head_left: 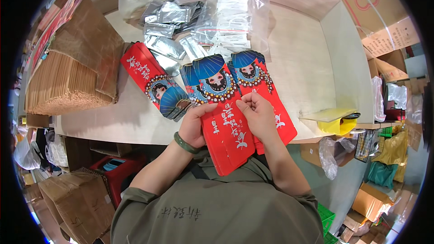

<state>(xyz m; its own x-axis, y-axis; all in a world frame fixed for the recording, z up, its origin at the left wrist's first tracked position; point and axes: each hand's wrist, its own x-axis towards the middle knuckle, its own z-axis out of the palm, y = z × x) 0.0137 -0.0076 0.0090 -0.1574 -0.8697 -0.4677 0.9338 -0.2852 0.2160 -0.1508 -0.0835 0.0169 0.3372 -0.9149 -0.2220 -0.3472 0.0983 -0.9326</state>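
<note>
My left hand, with a green bangle on its wrist, is closed on the left edge of a fanned stack of flat red printed cards. Each card has a figure in a blue headdress and white lettering. Closed in a pinch, my right hand is at the right edge of that stack. Under and beside it extends a second batch of red cards; whether its fingers grip these too, I cannot tell. Left of my hands, another stack of the same cards lies slanted on the table.
Silver sachets are heaped behind the cards, beside a clear bag of white packets. A thick bundle of brown cardboard stands at the table's left. Near the right front edge are a pale board and something yellow.
</note>
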